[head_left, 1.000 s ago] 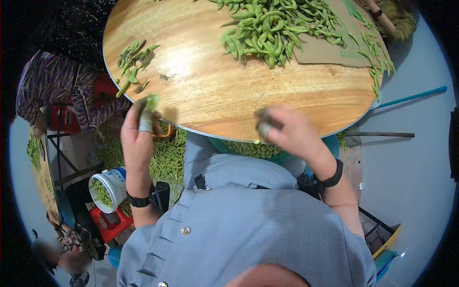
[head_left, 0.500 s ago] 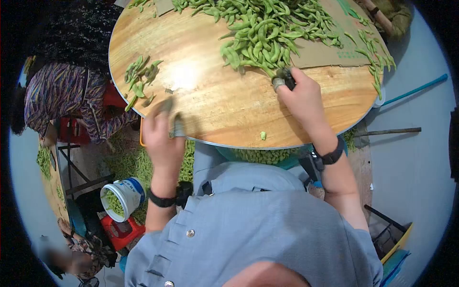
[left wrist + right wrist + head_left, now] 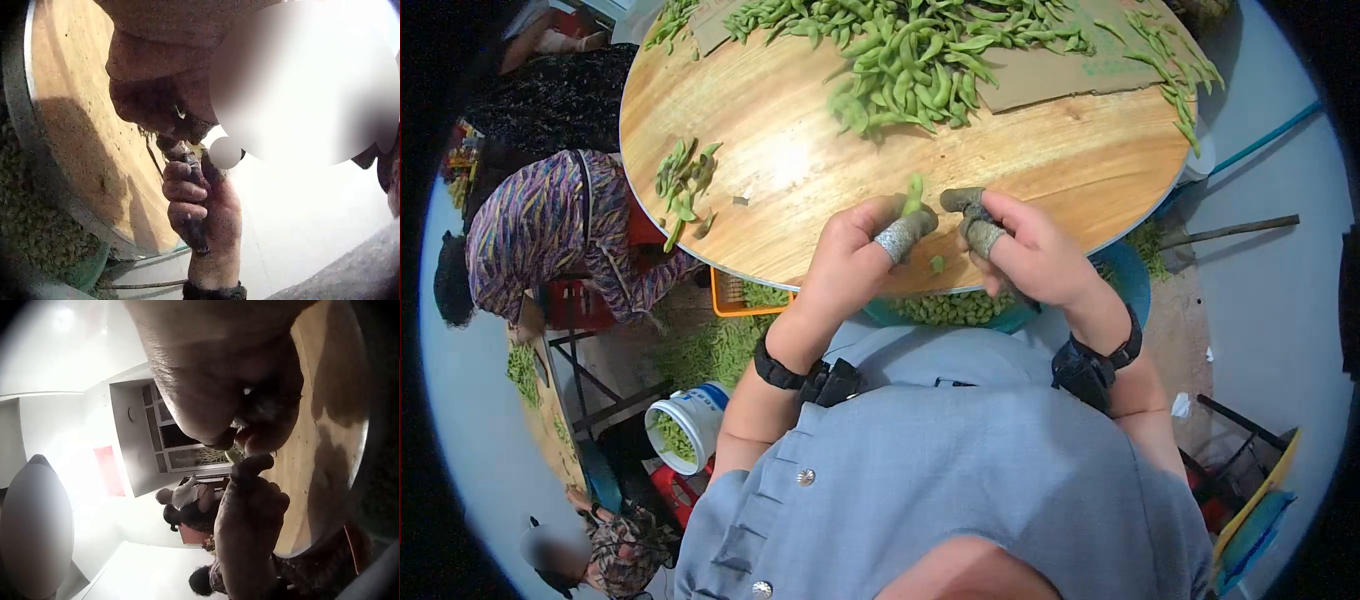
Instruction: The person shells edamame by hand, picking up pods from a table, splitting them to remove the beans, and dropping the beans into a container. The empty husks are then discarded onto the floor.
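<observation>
Over the near edge of the round wooden table (image 3: 820,220), my two hands are close together. In the head view my left hand (image 3: 850,250) pinches a green soybean pod (image 3: 915,190), its tip pointing up past the taped thumb (image 3: 895,241). My right hand (image 3: 1035,250) is just beside it, fingers curled and thumb also wrapped; I cannot tell whether it holds anything. The right wrist view shows a bit of pod (image 3: 234,455) between both hands' fingertips. A pale green bean (image 3: 937,264) shows between the hands near the rim. Below is a teal basin (image 3: 1135,280) of shelled beans.
A large heap of pods (image 3: 900,75) covers the table's far side, partly on cardboard (image 3: 1060,85). Some darker pods (image 3: 685,185) are at the left edge. Left of me are an orange crate (image 3: 730,300), a white bucket (image 3: 685,425) of pods, and a seated person in a striped top (image 3: 545,225).
My right hand has gone from over the table to the pod heap, then back toward me. My left hand has moved right to meet it, and a pod now shows in it.
</observation>
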Available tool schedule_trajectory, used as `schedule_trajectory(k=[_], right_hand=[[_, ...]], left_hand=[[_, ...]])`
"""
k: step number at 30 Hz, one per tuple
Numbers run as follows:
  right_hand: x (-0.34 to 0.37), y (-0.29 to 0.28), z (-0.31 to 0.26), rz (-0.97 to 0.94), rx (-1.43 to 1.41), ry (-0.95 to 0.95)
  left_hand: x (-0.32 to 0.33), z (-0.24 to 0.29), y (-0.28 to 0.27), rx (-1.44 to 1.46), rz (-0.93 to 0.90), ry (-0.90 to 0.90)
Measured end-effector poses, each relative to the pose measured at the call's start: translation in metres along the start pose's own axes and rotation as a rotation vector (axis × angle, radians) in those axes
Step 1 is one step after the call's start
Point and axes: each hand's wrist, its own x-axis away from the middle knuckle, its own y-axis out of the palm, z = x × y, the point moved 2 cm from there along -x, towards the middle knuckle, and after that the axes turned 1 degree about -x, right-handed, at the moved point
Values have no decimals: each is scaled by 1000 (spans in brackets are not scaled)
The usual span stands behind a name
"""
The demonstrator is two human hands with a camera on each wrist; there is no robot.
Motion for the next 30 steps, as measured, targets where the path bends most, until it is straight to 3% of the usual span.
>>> schedule_trajectory(k=[9, 11, 14, 18, 21, 24, 26, 30], right_hand=[[-3, 12, 4, -58, 30, -50], [-1, 13, 1, -52, 42, -44], [-2, 11, 4, -52, 65, -25], [1, 12, 4, -68, -2, -24], [-1, 12, 5, -76, -28, -17], [-2, 10, 7, -95, -43, 2], [-2, 11, 7, -99, -54, 20], [-4, 13, 23, -101, -81, 41]], left_hand=[[4, -3, 7, 60, -85, -56], [7, 0, 7, -7, -50, -118], [8, -2, 4, -182, -56, -63], [11, 7, 6, -163, -53, -64], [13, 7, 7, -69, -62, -182], [13, 3, 7, -182, -33, -43], [16, 10, 8, -636, 33, 321], [22, -2, 11, -833, 2, 335]])
